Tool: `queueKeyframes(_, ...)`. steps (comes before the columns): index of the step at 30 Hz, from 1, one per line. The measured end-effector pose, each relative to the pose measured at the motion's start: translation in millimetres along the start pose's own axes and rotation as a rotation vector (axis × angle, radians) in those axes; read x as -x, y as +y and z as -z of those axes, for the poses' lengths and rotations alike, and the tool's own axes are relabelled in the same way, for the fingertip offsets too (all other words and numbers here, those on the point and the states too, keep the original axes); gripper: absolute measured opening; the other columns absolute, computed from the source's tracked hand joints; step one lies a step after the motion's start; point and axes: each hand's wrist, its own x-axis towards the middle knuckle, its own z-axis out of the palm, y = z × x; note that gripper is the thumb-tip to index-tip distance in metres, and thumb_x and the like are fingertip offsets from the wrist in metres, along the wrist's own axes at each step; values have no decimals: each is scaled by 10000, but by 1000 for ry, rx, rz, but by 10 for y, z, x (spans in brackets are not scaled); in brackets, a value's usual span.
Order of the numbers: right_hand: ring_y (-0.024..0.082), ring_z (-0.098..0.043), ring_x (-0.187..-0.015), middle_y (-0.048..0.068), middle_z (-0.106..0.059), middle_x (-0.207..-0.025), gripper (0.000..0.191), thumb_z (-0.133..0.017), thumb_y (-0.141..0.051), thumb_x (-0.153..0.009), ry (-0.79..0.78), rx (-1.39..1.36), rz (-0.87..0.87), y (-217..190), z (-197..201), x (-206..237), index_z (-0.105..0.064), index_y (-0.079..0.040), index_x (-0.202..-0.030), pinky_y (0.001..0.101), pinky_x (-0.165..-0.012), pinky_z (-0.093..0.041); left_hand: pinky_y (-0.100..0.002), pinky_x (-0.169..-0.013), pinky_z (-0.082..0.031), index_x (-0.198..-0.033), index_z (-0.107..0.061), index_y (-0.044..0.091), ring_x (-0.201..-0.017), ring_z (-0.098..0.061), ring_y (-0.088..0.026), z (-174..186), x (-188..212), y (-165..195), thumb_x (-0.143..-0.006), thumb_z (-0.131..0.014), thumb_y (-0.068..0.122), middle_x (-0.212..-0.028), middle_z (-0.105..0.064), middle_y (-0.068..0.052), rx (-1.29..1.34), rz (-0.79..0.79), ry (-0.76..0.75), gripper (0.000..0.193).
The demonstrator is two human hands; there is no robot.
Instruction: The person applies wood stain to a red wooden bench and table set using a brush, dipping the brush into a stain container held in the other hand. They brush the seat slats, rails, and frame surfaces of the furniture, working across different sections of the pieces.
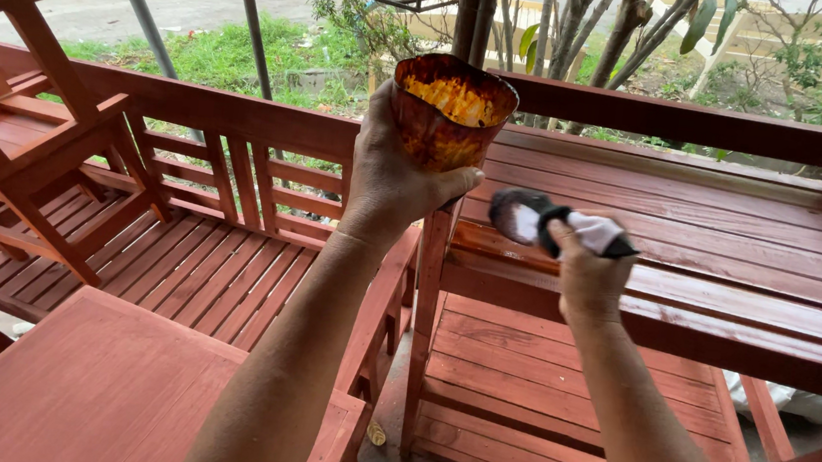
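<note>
Head view: left hand grips a stain-smeared cup; right hand clasps a dark-bristled brush.

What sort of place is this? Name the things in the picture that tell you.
Probably an open-air furniture finishing yard. Reddish-brown slatted wooden benches stand crowded together, one glossy and wet-looking. The left hand holds a stain-smeared plastic cup, the right hand a dark paintbrush. Green grass lies behind.

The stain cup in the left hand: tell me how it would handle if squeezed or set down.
The stain cup looks thin-walled with a bent rim, so it probably flexes under the left hand. Coated in stain, it may be slippery. Open-topped, it could spill if tipped.
</note>
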Motion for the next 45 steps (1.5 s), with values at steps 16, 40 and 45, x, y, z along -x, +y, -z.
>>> queueKeyframes(16,128,-697,-858,24,-747,-891,211,-820,90,-724,-866,340,-128,-309,-393,-541,-746,-54,-860,284,-809,-591,-358,-1031,-626,-1423,-421,84,-1241,-674,-206,-116,183,39,-604,-1029,187,-1325,-652,-95,118,-15,-72,1025)
queueKeyframes(40,138,-667,-754,24,-737,-816,248,-850,31,-688,-368,886,-251,-884,3901,-1608,-771,-70,-901,295,-682,-512,-391,-1062,-591,-1394,-435,81,-1244,-643,-243,-1615,369,457,-598,-1001,229,-1313,-602,-111,166,-107,-165,988)
queueKeyframes(45,190,-681,-781,75,-768,-843,217,-852,25,-723,-185,1090,-246,-1008,4512,-1587,-806,-55,-919,352,-709,-521,-383,-1053,-589,-1406,-407,81,-1253,-624,-243,-1862,399,541,-586,-993,243,-1317,-584,-121,157,-62,-215,1021)
